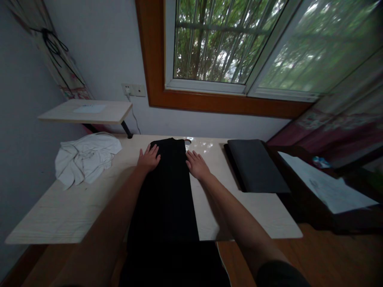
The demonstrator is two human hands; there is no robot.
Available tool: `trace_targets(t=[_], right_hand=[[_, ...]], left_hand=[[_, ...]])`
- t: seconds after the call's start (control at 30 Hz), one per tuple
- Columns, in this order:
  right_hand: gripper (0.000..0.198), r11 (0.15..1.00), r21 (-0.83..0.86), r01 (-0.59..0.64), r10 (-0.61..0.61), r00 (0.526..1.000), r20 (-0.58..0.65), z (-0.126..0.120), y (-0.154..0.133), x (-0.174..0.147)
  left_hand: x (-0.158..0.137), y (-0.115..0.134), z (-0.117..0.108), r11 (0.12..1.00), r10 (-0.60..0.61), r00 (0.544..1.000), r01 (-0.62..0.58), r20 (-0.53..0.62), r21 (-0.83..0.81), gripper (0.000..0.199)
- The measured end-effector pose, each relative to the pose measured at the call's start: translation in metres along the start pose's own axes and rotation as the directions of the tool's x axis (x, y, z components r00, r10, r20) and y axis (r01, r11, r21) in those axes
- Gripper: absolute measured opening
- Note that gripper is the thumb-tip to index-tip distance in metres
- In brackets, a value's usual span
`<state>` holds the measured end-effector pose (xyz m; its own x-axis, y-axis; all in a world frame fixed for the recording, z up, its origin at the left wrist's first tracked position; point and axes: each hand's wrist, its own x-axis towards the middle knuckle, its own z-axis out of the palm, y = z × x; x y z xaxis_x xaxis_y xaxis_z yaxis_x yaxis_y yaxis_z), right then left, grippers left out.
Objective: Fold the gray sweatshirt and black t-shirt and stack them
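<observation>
A long piece of black cloth (169, 187), perhaps a folded garment, lies flat across the middle of the desk and reaches its front edge. My left hand (149, 158) rests on the cloth's far left edge with its fingers spread. At the opposite edge, my right hand (197, 164) lies flat with fingers stretched out, its fingertips touching or just beside the cloth. Neither hand grips anything. Where the cloth ends near my body is hard to make out, as it blends into dark clothing.
A crumpled white cloth (86, 157) lies at the desk's left, below a raised shelf (86, 111). On the right sits a flat dark grey folder-like object (257, 165). Beyond it, a white sheet (326, 185) covers part of a dark surface. The desk (215, 199) stands against the window wall.
</observation>
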<state>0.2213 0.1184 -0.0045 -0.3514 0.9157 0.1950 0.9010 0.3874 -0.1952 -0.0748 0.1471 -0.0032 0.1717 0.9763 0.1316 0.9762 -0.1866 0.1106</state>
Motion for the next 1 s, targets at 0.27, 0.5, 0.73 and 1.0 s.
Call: trace_targets(t=[0.27,0.5,0.73,1.0], right_hand=[[0.047,0.978,0.076,0.195,-0.196,0.98,0.018,-0.023,-0.013,-0.067],[0.04,0.923,0.177,0.341,-0.355,0.934,0.05,-0.04,-0.02,-0.106],[0.035,0.934,0.181,0.309,-0.318,0.948,0.023,-0.041,-0.022,-0.108],[0.033,0.948,0.173,0.267,-0.27,0.963,-0.01,-0.036,-0.023,-0.105]], left_hand=[[0.003,-0.003,-0.003,1.0,0.004,1.0,-0.004,-0.021,0.0,0.06],[-0.01,-0.003,-0.027,0.977,0.198,0.947,-0.21,-0.254,-0.023,0.046],[-0.078,-0.012,-0.042,0.901,0.388,0.891,-0.42,-0.234,-0.107,0.036],[-0.167,-0.028,-0.021,0.925,0.371,0.925,-0.376,-0.079,-0.056,0.048]])
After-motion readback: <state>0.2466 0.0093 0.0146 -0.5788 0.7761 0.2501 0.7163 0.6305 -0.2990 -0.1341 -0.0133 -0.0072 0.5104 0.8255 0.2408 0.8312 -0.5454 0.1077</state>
